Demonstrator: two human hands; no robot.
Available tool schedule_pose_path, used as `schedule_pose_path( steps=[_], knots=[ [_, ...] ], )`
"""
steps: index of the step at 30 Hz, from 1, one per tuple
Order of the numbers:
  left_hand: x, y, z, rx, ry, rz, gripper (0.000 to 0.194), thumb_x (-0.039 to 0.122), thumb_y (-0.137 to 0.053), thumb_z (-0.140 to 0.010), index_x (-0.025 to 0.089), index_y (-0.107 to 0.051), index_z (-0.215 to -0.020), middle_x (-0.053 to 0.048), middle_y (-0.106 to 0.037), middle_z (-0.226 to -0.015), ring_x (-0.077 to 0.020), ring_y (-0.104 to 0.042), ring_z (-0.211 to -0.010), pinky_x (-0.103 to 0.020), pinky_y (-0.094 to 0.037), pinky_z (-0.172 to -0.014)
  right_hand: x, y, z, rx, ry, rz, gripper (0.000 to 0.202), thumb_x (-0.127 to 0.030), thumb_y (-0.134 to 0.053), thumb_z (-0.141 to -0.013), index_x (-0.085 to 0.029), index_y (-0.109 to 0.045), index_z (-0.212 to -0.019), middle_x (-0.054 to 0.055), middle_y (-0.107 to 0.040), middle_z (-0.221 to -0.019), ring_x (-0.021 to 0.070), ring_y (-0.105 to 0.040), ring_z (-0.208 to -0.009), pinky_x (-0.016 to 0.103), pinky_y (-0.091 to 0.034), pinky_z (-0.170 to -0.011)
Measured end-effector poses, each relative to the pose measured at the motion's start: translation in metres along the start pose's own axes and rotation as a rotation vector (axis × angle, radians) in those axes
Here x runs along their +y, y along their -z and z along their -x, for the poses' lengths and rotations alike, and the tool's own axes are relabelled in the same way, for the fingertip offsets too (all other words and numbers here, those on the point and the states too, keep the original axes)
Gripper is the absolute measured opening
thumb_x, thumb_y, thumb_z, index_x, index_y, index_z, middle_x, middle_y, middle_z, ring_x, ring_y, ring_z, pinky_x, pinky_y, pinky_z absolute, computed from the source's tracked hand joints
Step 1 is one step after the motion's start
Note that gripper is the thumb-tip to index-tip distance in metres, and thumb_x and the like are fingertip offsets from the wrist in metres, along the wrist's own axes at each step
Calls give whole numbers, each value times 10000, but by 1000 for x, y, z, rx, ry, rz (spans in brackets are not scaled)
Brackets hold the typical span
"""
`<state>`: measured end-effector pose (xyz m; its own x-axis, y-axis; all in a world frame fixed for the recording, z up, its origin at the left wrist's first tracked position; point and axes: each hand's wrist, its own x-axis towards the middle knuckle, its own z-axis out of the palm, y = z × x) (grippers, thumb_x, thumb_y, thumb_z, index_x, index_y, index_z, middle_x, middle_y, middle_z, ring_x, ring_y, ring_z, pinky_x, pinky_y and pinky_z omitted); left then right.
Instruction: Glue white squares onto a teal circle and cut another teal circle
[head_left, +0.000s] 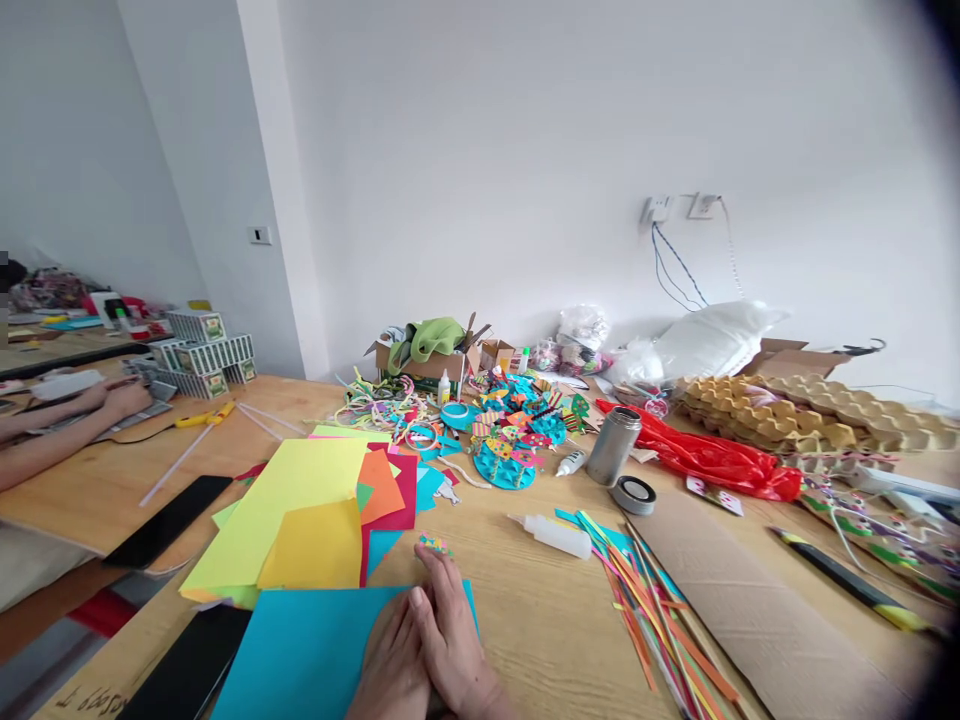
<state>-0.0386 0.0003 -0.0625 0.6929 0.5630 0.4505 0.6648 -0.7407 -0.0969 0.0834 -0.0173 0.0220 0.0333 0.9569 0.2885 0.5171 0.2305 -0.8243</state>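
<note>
My left hand (394, 655) lies on a sheet of blue paper (300, 640) at the front of the table. Against it, partly overlapping its fingers, rests my right hand (456, 635), its fingers stretched forward and held close together. Neither hand shows anything in its grip, though the left fingertips are partly hidden. Just past the right fingertips is a small multicoloured paper piece (435, 543). Yellow sheets (315, 545), an orange sheet (381, 485) and a dark red sheet (405, 495) lie in a loose pile beyond the blue one.
To the right are a white glue bottle (559, 535), paper strips (660, 610), a cardboard sheet (750, 590), a metal flask (615, 445) and a utility knife (847, 580). Paper crafts (517, 430) crowd the back. Another person's arms (82, 420) rest at far left.
</note>
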Motion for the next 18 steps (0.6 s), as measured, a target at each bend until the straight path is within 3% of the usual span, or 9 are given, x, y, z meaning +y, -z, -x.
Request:
schedule_pose_path(
  steps=[4, 10, 14, 18],
  knots=[
    [-4, 10, -2, 9, -161, 4, 796, 338, -537, -859, 262, -84, -1509, -48, -424, -1464, -281, -391, -1306, -387, -267, -1085, 2, -2, -1, 32, 32, -13, 433, -409, -447, -943, -292, -478, -1359, 45, -502, -1400, 220, -400, -1340, 429, -333, -1121],
    [-5, 4, -6, -24, -92, 59, 875, 316, -544, -817, 199, -27, -1514, -95, -478, -1419, -289, -423, -1274, -389, -311, -1044, 3, -3, -1, 96, 56, -71, 383, -384, -453, -944, -279, -516, -1307, 57, -533, -1352, 220, -437, -1306, 416, -363, -1102],
    [-3, 23, -17, 19, -27, 53, 799, 270, -478, -848, 170, -53, -1516, -102, -483, -1413, -269, -439, -1262, -399, -293, -1063, 1, -1, -1, 203, 66, -184, 341, -345, -385, -974, -251, -507, -1278, 73, -570, -1270, 203, -493, -1236, 385, -412, -1059],
    [0, 37, -26, 84, -103, -39, 728, 275, -442, -881, 190, -96, -1516, -56, -559, -1347, -238, -479, -1222, -360, -284, -1039, -2, 1, -2, 279, 63, -241, 322, -328, -366, -984, -259, -490, -1273, 66, -584, -1221, 191, -532, -1170, 354, -443, -1016]
  ],
)
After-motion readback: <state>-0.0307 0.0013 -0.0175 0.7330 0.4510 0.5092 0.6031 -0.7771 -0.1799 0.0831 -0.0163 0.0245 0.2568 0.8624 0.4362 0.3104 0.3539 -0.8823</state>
